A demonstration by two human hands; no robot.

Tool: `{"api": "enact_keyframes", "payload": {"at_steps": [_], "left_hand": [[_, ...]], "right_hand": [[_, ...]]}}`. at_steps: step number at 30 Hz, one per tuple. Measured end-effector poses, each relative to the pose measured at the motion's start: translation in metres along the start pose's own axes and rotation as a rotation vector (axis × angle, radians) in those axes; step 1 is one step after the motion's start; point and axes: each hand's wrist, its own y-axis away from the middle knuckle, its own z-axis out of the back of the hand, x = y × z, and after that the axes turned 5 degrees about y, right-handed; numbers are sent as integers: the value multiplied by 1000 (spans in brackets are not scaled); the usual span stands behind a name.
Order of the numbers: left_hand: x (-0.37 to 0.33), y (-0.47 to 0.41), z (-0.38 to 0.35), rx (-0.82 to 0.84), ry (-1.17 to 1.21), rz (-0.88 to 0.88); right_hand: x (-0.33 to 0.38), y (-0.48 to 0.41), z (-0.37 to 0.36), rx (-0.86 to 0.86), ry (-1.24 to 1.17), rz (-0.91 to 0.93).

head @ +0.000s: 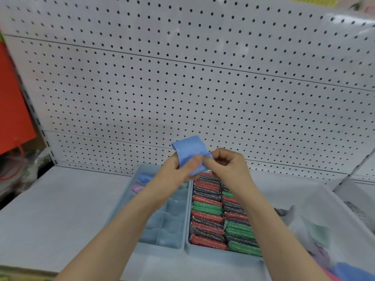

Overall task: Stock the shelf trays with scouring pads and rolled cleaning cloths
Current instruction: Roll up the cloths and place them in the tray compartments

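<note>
A blue cleaning cloth [189, 151] is held up above the trays by both hands. My left hand [178, 169] grips its lower left part, and my right hand [225, 165] pinches its right edge. Below them a pale blue divided tray [162, 246] holds a rolled blue cloth [145, 177] and a rolled pink cloth [138, 188] in its far compartments. To its right, a second tray [205, 252] is packed with rows of red, green and dark glittery scouring pads [207, 207].
A white pegboard wall [182, 88] rises behind the grey shelf [50, 209]. A translucent bin [324, 220] at the right holds loose cloths. A red panel [14, 110] and bagged goods stand at the far left.
</note>
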Motion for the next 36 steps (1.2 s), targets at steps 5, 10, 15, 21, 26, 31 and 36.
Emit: {"api": "enact_keyframes", "payload": {"at_steps": [5, 10, 15, 21, 26, 31, 36], "left_hand": [[10, 5, 6, -197, -127, -121], [7, 12, 19, -189, -55, -168], [12, 19, 35, -169, -20, -195], [25, 25, 49, -189, 8, -127], [43, 25, 65, -199, 110, 43], [65, 16, 84, -202, -81, 23], [82, 0, 110, -166, -208, 37]], "right_hand": [[-3, -5, -6, 31, -45, -9], [-6, -5, -8, 266, -268, -168], [-16, -4, -16, 423, -489, -217], [-30, 3, -38, 356, -513, -289], [-45, 5, -57, 327, -400, -305], [-58, -7, -70, 361, -163, -366], [-73, -31, -76, 457, -52, -417]]}}
